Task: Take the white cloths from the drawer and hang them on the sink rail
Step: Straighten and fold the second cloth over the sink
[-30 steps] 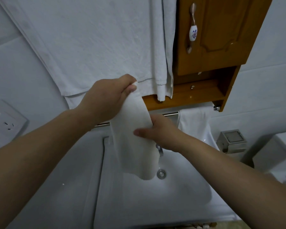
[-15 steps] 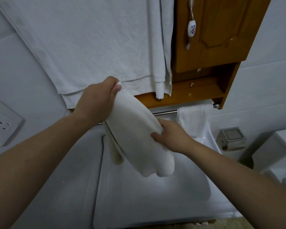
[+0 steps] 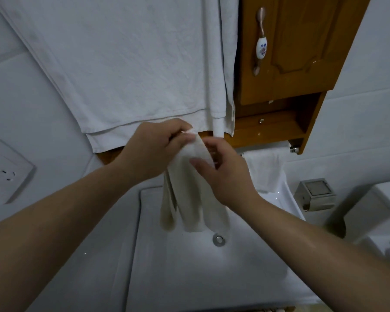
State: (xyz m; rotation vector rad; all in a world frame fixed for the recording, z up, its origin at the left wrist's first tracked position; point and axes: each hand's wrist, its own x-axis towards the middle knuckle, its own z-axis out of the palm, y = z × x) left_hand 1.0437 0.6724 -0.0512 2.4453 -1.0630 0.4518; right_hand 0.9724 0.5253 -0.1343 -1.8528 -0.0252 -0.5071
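A white cloth (image 3: 189, 199) hangs in folds over the white sink (image 3: 189, 266). My left hand (image 3: 153, 149) pinches its top edge just below the big towels. My right hand (image 3: 223, 174) is close beside it on the right, thumb and fingers against the cloth's upper part. A second white cloth (image 3: 266, 170) hangs on the sink rail (image 3: 291, 149) at the right, under the wooden cabinet. My hands hide the middle of the rail. No drawer is in view.
Large white towels (image 3: 126, 64) hang on the wall above. A wooden cabinet (image 3: 297, 52) with a ceramic handle is at upper right. A wall socket (image 3: 2, 170) sits at left, a metal paper holder (image 3: 315, 194) at right. The drain (image 3: 218, 239) lies below the cloth.
Both hands have risen toward the rail with the cloth. My right hand moved from the cloth's lower middle up to its top beside my left hand, and the cloth now hangs in narrow folds.
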